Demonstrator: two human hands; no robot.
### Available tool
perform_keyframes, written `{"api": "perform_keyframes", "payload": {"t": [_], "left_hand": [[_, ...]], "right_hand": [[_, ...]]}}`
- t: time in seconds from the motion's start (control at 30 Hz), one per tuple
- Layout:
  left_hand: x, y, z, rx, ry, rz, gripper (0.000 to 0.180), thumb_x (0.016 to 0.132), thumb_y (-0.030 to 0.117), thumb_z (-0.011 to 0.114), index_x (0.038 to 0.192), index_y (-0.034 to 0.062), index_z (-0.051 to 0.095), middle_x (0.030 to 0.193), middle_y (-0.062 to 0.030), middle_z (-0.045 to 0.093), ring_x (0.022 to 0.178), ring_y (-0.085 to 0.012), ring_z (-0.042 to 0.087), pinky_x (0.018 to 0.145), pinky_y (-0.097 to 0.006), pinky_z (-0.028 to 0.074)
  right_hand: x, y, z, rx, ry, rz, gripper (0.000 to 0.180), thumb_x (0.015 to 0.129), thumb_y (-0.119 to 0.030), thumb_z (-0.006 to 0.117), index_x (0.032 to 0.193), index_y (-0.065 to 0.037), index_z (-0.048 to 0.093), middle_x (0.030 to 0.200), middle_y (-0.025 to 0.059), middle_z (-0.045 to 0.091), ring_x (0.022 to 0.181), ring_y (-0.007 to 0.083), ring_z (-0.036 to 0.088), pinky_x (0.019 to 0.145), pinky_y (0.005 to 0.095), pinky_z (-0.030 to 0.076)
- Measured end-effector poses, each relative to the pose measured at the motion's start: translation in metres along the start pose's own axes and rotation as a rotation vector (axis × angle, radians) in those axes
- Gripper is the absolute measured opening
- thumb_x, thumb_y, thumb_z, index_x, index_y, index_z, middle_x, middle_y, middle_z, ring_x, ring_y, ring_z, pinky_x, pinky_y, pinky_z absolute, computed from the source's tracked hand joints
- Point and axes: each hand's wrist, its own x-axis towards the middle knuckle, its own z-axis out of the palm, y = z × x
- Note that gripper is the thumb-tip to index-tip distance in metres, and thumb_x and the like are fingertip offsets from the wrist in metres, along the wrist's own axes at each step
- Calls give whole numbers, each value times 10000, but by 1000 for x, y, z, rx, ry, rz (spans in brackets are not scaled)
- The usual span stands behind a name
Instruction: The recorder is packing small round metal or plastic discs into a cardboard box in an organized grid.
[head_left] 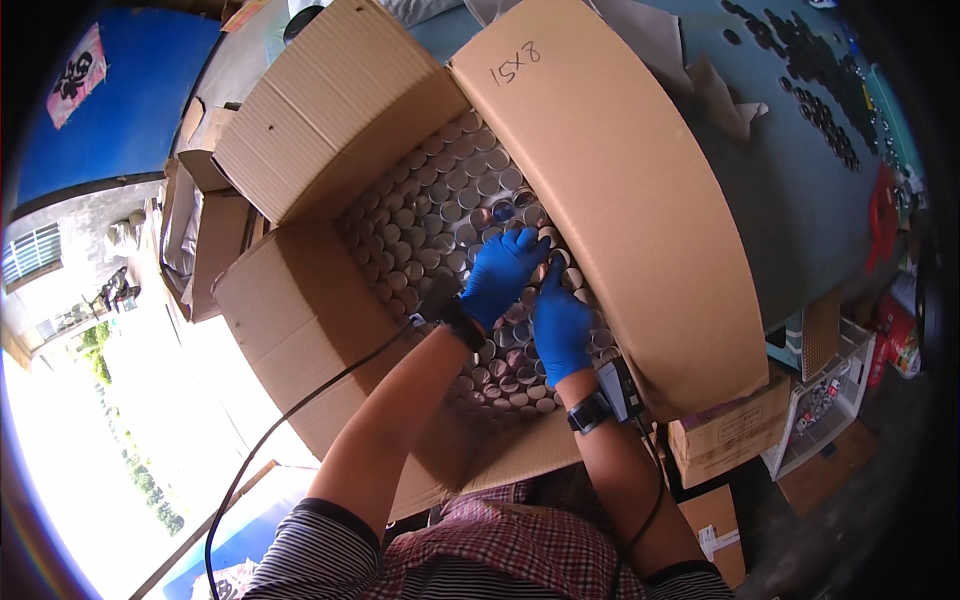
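Observation:
Both my hands, in blue gloves, are inside a big open cardboard box and close together near its right wall. Rows of round silver metal caps stand packed across the layer below them. My left hand bends over the caps, its fingers drawn together; their tips hide whatever they hold. Beside it, my right hand points away from me, with thumb and fingertips closed at the caps near the left fingertips. Whether a cap is pinched there is too small to tell.
The box's right flap folds outward over a grey-green table. Dark round pieces lie on that table at the far right. A black cable runs from my left wrist. Lower right are closed cartons and a white crate.

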Motion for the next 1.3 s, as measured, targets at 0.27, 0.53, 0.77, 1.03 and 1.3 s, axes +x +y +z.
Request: {"api": "perform_keyframes", "payload": {"t": [0.27, 0.53, 0.77, 1.03, 1.3], "left_hand": [[1, -5, -4, -244, 43, 33, 382, 793, 84, 657, 1172, 131, 645, 1068, -74, 594, 922, -277, 617, 739, -384, 531], [8, -10, -6, -214, 134, -171, 403, 781, 42, 630, 1180, 92, 605, 1036, -97, 562, 923, -303, 599, 729, -407, 521], [9, -17, 7, 51, 103, -72, 445, 809, 90, 640, 1251, 97, 586, 1016, -81, 546, 897, -281, 575, 693, -402, 513], [25, -4, -7, 15, 154, 66, 339, 726, 82, 646, 1065, 100, 637, 1002, -58, 535, 866, -241, 577, 674, -363, 505], [28, 10, 12, 312, 15, -32, 139, 708, 124, 653, 838, 99, 609, 894, -58, 502, 806, -214, 570, 624, -328, 472]], "right_hand": [[1, -2, -4, -113, -140, 7, 733, 838, -312, 677, 1466, -45, 407, 565, 9, 579, 475, 145, 593, 423, 286, 427], [-5, 12, 11, -122, -25, -83, 726, 836, -344, 679, 1454, -58, 429, 558, 1, 564, 451, 137, 565, 430, 291, 442], [-4, 9, 7, -111, -5, -82, 753, 819, -346, 698, 1461, -65, 421, 557, 3, 555, 448, 138, 563, 424, 284, 437], [-5, 10, 6, -112, -43, -62, 765, 799, -276, 699, 1465, -48, 401, 568, 14, 556, 466, 152, 571, 424, 295, 439], [-3, 8, 4, -36, -7, -31, 604, 914, -234, 600, 1470, -101, 405, 512, 11, 521, 427, 145, 553, 380, 320, 411]]}}
